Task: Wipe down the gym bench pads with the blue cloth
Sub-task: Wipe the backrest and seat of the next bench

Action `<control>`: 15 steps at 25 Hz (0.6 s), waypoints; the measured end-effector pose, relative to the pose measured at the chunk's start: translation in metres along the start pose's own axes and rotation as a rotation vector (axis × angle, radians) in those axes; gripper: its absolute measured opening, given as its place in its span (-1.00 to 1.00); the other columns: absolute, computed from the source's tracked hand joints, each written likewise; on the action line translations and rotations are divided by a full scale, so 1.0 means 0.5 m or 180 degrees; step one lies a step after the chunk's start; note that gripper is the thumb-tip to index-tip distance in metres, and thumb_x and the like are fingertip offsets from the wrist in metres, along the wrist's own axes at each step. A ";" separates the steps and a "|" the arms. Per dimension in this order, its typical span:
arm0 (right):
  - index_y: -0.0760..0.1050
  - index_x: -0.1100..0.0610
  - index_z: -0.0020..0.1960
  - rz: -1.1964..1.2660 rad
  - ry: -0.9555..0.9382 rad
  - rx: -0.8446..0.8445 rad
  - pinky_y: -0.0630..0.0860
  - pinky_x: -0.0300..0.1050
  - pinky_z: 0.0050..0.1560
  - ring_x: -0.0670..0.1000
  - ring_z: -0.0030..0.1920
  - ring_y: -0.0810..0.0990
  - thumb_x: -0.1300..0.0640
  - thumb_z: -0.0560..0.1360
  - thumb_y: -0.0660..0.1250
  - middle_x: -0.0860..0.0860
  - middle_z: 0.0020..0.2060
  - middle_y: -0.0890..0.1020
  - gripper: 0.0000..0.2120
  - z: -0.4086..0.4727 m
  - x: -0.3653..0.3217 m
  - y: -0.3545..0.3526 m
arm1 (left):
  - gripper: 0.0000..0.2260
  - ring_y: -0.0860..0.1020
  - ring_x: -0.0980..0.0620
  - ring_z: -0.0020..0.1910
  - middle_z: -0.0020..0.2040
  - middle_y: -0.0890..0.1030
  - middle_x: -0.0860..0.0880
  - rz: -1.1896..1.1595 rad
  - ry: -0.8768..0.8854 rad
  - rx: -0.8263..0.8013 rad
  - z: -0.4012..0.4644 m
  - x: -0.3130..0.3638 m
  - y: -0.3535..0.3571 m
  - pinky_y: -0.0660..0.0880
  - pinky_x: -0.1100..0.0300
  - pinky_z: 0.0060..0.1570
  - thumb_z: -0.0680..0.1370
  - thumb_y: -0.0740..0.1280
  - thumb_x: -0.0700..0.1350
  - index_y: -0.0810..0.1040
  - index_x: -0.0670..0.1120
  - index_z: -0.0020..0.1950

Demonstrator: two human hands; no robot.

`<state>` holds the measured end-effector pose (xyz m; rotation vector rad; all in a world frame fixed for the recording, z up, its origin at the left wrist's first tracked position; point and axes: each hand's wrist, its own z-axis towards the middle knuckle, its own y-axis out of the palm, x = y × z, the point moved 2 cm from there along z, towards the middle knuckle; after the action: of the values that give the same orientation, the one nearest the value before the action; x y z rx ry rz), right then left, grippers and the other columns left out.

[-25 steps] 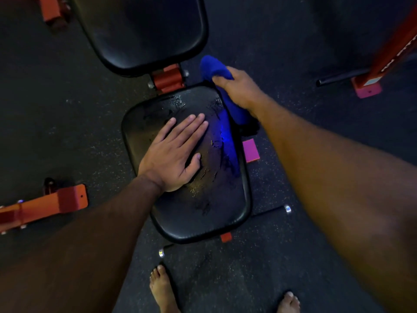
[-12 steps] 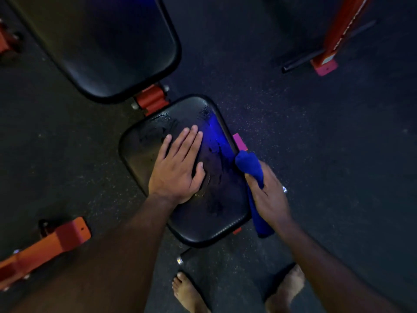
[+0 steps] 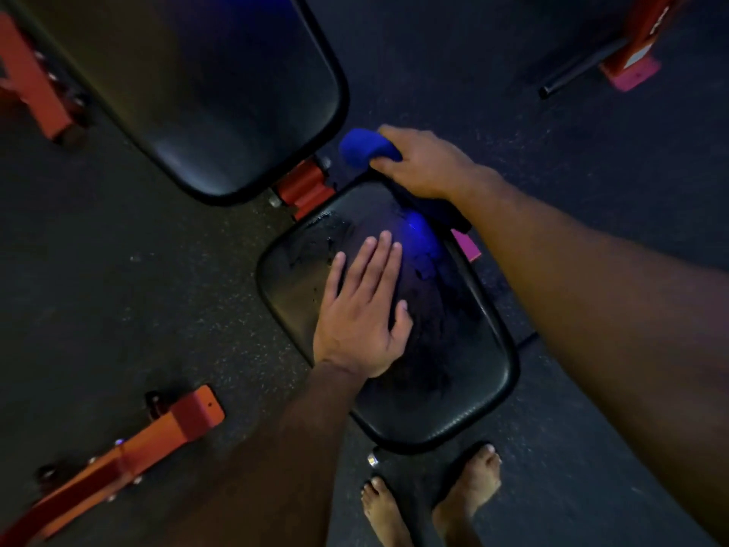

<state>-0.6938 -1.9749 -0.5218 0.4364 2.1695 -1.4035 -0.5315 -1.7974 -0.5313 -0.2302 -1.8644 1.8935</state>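
1. Gym bench back pad, a long black vinyl cushion with rounded corners, fills the upper left of the view, lying aslant above the dark speckled rubber floor.
2. Gym bench seat pad, a smaller black vinyl cushion, sits just below and to the right of the back pad, joined to it by a red metal hinge bracket. Its surface is scuffed and carries a blue glow near its upper right edge.
3. An orange steel frame bar lies on the floor at lower left; another red upright stands at upper right.
4. The left hand lies flat on the middle of the seat pad, fingers straight and close together, holding nothing.
5. The right hand is at the seat pad's far right corner, fingers and thumb curled around the bunched blue cloth.
6. The blue cloth bulges out past the fingers, beside the hinge bracket, and its tail hangs under the palm onto the pad's edge.
7. Two bare feet stand on the floor just beneath the seat pad.
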 end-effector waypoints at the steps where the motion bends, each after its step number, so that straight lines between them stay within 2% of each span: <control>1: 0.42 0.13 0.28 -0.0070 -0.0014 0.0121 0.41 0.03 0.13 0.20 0.23 0.52 -0.07 0.62 0.22 0.18 0.21 0.57 -0.66 -0.003 0.003 -0.006 | -0.38 0.14 0.00 0.64 0.64 0.22 -0.07 0.0004 0.0005 0.0006 0.001 -0.001 0.001 0.11 -0.16 0.58 0.59 0.14 0.07 0.26 -0.14 0.62; 5: 0.37 0.05 0.34 -0.0052 0.0345 0.0863 0.47 0.12 0.11 0.24 0.17 0.52 -0.09 0.62 0.19 0.19 0.15 0.52 -0.64 -0.115 0.029 -0.035 | -0.38 0.12 0.02 0.64 0.65 0.20 -0.05 -0.0025 0.0007 -0.0115 -0.001 0.007 -0.006 0.09 -0.15 0.58 0.59 0.13 0.07 0.24 -0.13 0.64; 8: 0.34 0.00 0.37 -0.0028 0.0743 0.0947 0.51 0.16 0.08 0.27 0.13 0.52 -0.10 0.61 0.19 0.17 0.14 0.47 -0.62 -0.222 0.026 -0.027 | -0.36 0.07 0.04 0.65 0.67 0.15 -0.02 -0.0048 -0.0062 -0.0321 0.000 0.006 -0.012 0.03 -0.13 0.60 0.58 0.15 0.07 0.19 -0.10 0.65; 11: 0.34 -0.02 0.45 -0.0679 0.0849 0.0904 0.54 0.20 0.02 0.29 0.11 0.48 -0.01 0.54 0.31 0.18 0.24 0.39 -0.51 -0.319 -0.029 0.010 | -0.35 0.04 0.06 0.65 0.67 0.13 -0.02 -0.0325 -0.0068 -0.0515 -0.003 0.001 -0.027 -0.02 -0.10 0.61 0.58 0.14 0.09 0.20 -0.10 0.65; 13: 0.35 0.01 0.47 -0.0933 0.0844 0.1024 0.53 0.23 0.06 0.32 0.12 0.44 0.05 0.49 0.36 0.21 0.32 0.35 -0.44 -0.349 -0.076 0.029 | -0.37 0.08 0.03 0.65 0.66 0.17 -0.05 -0.0708 0.0154 -0.0718 0.004 -0.019 -0.053 -0.02 -0.09 0.61 0.60 0.11 0.10 0.21 -0.13 0.64; 15: 0.35 0.05 0.48 -0.0788 0.1058 0.1089 0.53 0.25 0.09 0.33 0.14 0.42 0.06 0.49 0.37 0.23 0.33 0.33 -0.43 -0.350 -0.118 0.046 | -0.41 0.17 -0.02 0.62 0.63 0.26 -0.09 -0.0698 0.0602 -0.0745 0.011 -0.085 -0.093 0.07 -0.12 0.59 0.63 0.09 0.08 0.24 -0.15 0.62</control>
<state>-0.6768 -1.8054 -0.4467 0.5741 2.3041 -1.9752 -0.4869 -1.8226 -0.4941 -0.2590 -1.8946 1.4578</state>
